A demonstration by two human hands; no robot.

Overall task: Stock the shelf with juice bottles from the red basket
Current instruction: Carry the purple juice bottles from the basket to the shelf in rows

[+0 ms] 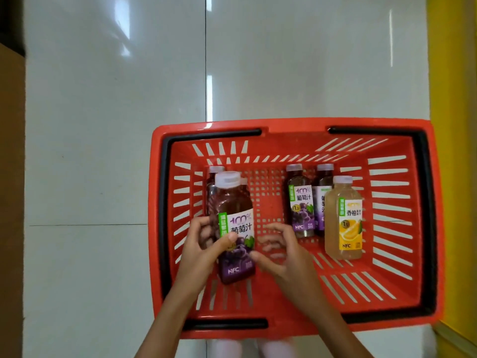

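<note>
A red basket with black handles stands on the white tiled floor. My left hand is shut on a purple grape juice bottle, held up inside the basket's left part. Just right of that bottle, my right hand hovers with its fingers apart and curled, holding nothing. Behind the held bottle, another dark bottle is partly hidden. Two grape juice bottles and a yellow pomelo juice bottle stand in the basket's right half.
A yellow surface runs along the right edge, close to the basket. A brown and dark surface borders the left edge. White glossy floor tiles stretch beyond and left of the basket.
</note>
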